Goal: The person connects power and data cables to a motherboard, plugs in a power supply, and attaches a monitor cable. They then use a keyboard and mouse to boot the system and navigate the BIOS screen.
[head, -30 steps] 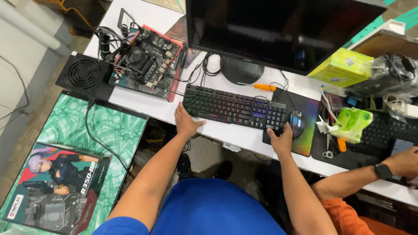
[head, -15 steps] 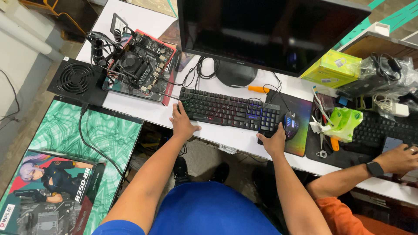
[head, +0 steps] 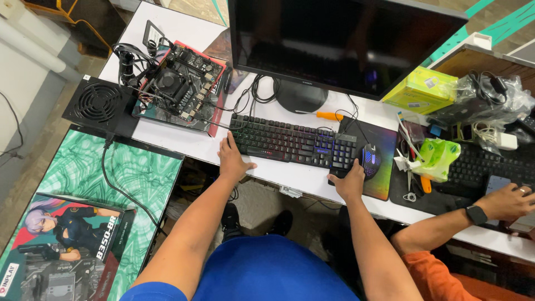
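The left hand [head: 233, 161] lay open at the left end of the keyboard [head: 292, 142] — the right hand [head: 349, 181] rested loosely at its right end, beside the mouse [head: 370, 160]. A monitor [head: 340, 42] stood behind on the table [head: 290, 177].

wide black flat monitor screen [head: 340, 42], dark, at the back of the white desk [head: 301, 178] | yellow-green rectangular carton [head: 419, 90] in clear wrap, just right of the screen's lower corner | flat product box with cartoon figure artwork [head: 58, 245], red and dark, lying on green marbled surface, lower left

Bare desk [head: 301, 177] before keyboard [head: 292, 142]; monitor stand [head: 301, 96] blocks behind.
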